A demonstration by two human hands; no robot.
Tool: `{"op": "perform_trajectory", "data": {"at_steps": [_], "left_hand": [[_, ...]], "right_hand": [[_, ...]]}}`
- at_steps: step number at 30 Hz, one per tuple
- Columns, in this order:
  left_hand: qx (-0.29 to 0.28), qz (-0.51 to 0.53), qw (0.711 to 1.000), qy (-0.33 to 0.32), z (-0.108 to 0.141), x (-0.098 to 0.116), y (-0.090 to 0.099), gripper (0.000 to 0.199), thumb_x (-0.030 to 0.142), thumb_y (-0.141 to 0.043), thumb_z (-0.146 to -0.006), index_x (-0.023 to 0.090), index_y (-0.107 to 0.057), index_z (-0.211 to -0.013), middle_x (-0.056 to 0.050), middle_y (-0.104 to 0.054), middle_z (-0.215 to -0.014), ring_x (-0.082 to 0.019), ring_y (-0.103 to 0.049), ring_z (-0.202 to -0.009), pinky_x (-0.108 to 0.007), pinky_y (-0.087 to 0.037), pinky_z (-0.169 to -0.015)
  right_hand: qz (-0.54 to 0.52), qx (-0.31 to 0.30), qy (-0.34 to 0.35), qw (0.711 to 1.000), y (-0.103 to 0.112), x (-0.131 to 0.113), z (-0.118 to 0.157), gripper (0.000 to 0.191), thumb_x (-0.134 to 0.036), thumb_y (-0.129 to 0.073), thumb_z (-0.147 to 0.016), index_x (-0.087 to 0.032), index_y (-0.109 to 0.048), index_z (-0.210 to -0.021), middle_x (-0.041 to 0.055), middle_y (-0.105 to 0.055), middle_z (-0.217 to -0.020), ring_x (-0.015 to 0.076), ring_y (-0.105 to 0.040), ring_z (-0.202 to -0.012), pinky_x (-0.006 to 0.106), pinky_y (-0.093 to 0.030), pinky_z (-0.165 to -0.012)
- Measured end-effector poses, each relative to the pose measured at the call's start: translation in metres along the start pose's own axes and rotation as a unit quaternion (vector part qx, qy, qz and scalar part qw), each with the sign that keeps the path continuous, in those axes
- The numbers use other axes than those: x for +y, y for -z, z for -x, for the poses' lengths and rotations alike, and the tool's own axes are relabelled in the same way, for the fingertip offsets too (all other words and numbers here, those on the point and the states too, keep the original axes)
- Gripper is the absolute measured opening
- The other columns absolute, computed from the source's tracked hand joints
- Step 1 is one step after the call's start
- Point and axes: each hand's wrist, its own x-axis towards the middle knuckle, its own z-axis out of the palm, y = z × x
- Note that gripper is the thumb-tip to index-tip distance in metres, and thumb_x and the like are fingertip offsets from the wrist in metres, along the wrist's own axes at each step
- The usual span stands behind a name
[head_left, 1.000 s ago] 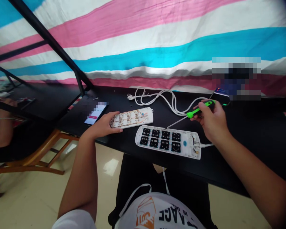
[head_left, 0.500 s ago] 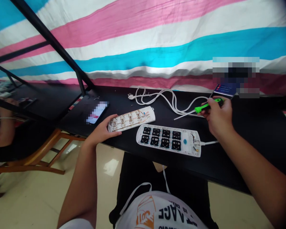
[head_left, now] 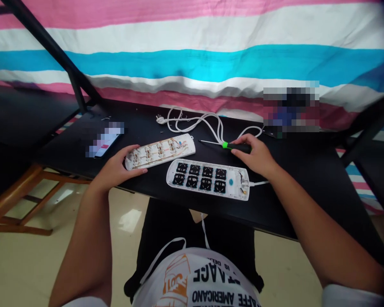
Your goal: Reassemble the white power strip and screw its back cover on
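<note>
My left hand [head_left: 120, 168] grips the left end of an opened white power strip half [head_left: 189, 145], thumb along its near edge. Metal contact strips and thin wires show inside it. In my right hand [head_left: 254, 155] is a screwdriver [head_left: 237, 147] with a green and black handle, its shaft pointing left towards that half's right end. Between my hands, nearer me, lies the other power strip half [head_left: 235, 186], with black socket inserts in two rows. A white cord leaves its right end under my right forearm.
A coiled white power cord [head_left: 195, 128] with a plug [head_left: 161, 120] lies at the back. A phone [head_left: 109, 143] sits at the left, and a blurred-out item stands at the back right. Black metal posts [head_left: 48, 47] and a striped curtain [head_left: 192, 64] border the desk. A wooden chair [head_left: 22, 198] is left.
My right hand has brought the screwdriver left and down, towards the power strip half in my left hand. The view has turned slightly to the right.
</note>
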Motion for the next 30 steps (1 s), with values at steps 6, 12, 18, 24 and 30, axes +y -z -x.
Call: {"op": "perform_trajectory", "data": {"at_steps": [6,12,18,24,30], "left_hand": [[0.013,-0.017,1.000,-0.017,-0.002,-0.007,-0.003,0.097,0.061,-0.084,-0.068,0.025,-0.049,-0.151,-0.009,-0.054,-0.153,-0.034,-0.055,-0.136,-0.048,-0.042,-0.119],[0.002,-0.004,1.000,-0.024,-0.001,-0.010,0.000,0.099,0.063,-0.086,-0.066,0.026,-0.049,-0.150,-0.007,-0.056,-0.152,-0.035,-0.057,-0.132,-0.050,-0.043,-0.118],[0.021,0.025,0.999,-0.009,0.003,-0.007,-0.002,0.095,0.061,-0.088,-0.062,0.028,-0.055,-0.145,-0.007,-0.060,-0.147,-0.036,-0.060,-0.128,-0.048,-0.048,-0.113],[0.039,0.031,0.999,-0.018,0.006,-0.008,-0.004,0.093,0.062,-0.089,-0.061,0.027,-0.057,-0.141,-0.007,-0.064,-0.140,-0.033,-0.063,-0.122,-0.047,-0.049,-0.110],[0.052,0.034,0.997,-0.041,0.008,-0.009,-0.004,0.091,0.063,-0.088,-0.061,0.027,-0.057,-0.139,-0.006,-0.064,-0.140,-0.032,-0.064,-0.122,-0.043,-0.049,-0.108]], "right_hand": [[0.170,-0.107,0.077,0.977,0.004,-0.009,0.005,0.028,-0.020,-0.070,-0.085,-0.023,-0.071,-0.113,0.0061,-0.078,-0.111,0.0262,-0.072,-0.099,0.045,-0.055,-0.092],[0.249,-0.091,0.095,0.960,0.007,-0.007,0.004,0.026,-0.028,-0.065,-0.092,-0.021,-0.073,-0.115,0.0098,-0.077,-0.117,0.0296,-0.070,-0.107,0.045,-0.053,-0.096],[0.346,-0.025,0.084,0.934,0.013,-0.004,0.005,0.028,-0.043,-0.070,-0.089,-0.019,-0.076,-0.102,0.0123,-0.075,-0.101,0.0327,-0.066,-0.099,0.046,-0.051,-0.087],[0.289,0.040,0.160,0.943,0.007,-0.015,0.007,0.024,-0.037,-0.065,-0.093,-0.018,-0.074,-0.106,0.0102,-0.074,-0.097,0.0278,-0.067,-0.094,0.044,-0.051,-0.091],[0.212,-0.019,0.125,0.969,-0.011,-0.039,0.011,0.022,-0.034,-0.058,-0.097,-0.022,-0.075,-0.105,0.0062,-0.078,-0.094,0.0227,-0.070,-0.084,0.038,-0.054,-0.081]]}}
